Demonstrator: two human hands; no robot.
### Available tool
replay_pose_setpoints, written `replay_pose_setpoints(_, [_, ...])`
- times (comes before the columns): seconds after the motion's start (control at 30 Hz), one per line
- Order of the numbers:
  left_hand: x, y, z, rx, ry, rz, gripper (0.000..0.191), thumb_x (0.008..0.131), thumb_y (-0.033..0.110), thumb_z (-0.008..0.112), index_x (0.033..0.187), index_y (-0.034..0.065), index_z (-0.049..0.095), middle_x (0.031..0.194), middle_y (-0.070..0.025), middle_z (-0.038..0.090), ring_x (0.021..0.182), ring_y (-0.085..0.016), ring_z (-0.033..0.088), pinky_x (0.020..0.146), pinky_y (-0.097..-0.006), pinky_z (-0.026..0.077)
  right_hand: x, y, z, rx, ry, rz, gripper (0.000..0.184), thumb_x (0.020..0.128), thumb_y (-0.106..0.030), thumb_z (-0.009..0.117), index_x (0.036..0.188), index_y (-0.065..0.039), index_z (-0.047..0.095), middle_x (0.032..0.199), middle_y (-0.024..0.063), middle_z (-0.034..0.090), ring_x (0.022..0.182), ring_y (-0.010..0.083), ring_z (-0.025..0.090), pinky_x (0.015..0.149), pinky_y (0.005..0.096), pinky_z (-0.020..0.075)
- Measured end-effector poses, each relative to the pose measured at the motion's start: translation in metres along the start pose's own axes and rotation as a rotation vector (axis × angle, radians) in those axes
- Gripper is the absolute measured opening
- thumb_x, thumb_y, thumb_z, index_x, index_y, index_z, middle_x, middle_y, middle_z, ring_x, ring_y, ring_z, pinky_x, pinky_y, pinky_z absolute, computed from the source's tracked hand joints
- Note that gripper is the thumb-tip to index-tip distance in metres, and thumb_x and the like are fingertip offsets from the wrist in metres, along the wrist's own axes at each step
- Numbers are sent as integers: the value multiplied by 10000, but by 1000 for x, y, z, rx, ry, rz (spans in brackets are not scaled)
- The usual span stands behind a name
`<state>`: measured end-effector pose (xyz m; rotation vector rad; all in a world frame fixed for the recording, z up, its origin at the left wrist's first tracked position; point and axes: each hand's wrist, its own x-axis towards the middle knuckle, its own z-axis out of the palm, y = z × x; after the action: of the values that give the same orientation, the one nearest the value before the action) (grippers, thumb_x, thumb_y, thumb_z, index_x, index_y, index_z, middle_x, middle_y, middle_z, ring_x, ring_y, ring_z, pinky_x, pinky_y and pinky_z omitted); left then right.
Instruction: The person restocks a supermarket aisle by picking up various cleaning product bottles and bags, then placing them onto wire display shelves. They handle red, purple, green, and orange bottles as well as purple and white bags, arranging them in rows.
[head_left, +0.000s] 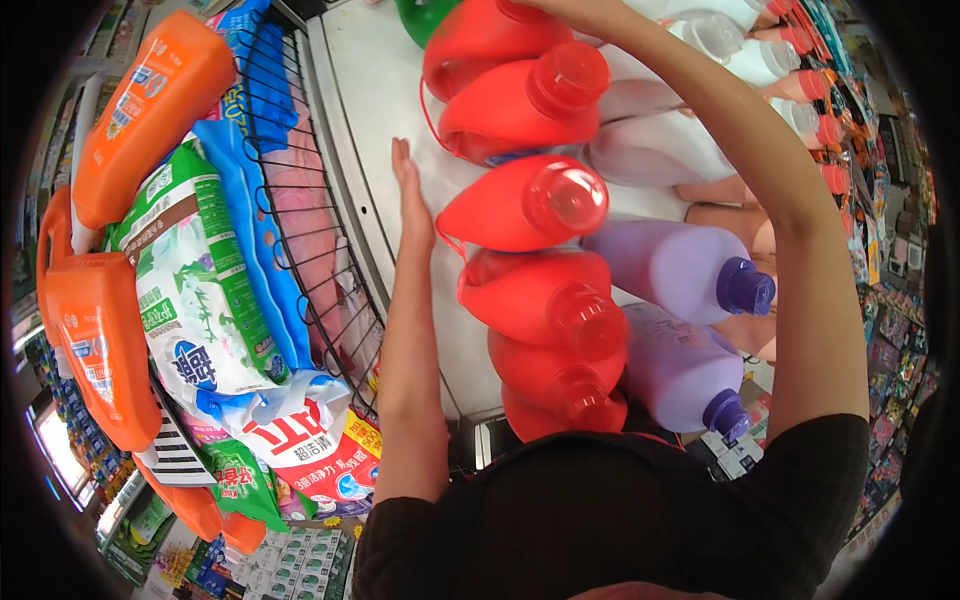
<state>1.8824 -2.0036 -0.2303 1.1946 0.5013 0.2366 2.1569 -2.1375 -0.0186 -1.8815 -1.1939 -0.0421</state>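
Observation:
My left hand (414, 187) lies edge-on beside the white metal shelf (360, 120), fingers extended, holding nothing that shows. To its right stands a row of red plastic jugs with red caps; the nearest to it is a red jug (495, 206). My right arm arches over the bottles, and my right hand (551, 9) reaches the picture's top edge at the rearmost red jug (487, 45). Its fingers are cut off, so its hold cannot be told. Purple bottles (667, 259) with dark purple caps and white bottles (652, 150) stand right of the red row.
A black wire rack divider (300, 225) runs along the shelf's left side. Beyond it are detergent bags (195, 277) and orange bottles (97, 337). Part of a green bottle (424, 19) shows at the top. Packed store shelves line the far right.

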Motion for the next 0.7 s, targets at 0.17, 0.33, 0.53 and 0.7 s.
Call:
replay_pose_setpoints(0.17, [-54,12,29,-246,-38,-186,699,1044,474,273,1569,135,-40,1644,-63,-43,1512,-263,18,1201,-408,178,-5,6,13,226,107,110,234,797,-180,724,961,-54,616,821,54,608,785,142,577,723,299,485])
replay_pose_setpoints(0.33, [-51,24,71,-56,-139,-228,783,1013,487,388,1569,112,-16,1639,-114,-12,1502,-290,88,1210,-403,116,-5,20,23,333,135,61,211,808,-145,724,961,-48,615,820,2,597,776,87,553,703,260,477])
replay_pose_setpoints(0.53, [-41,0,49,42,-11,-185,736,1014,511,347,1563,104,74,1634,-120,62,1504,-292,84,1208,-405,102,-4,12,16,246,97,81,248,828,-154,711,1024,-49,600,858,27,606,797,101,559,719,267,479])
replay_pose_setpoints(0.7, [-110,-10,0,-38,-4,-309,705,1019,542,289,1559,105,171,1630,-120,117,1511,-285,51,1206,-417,81,-28,-10,-3,209,5,192,528,885,-298,692,1300,-67,460,1180,123,565,1072,175,545,914,328,465])
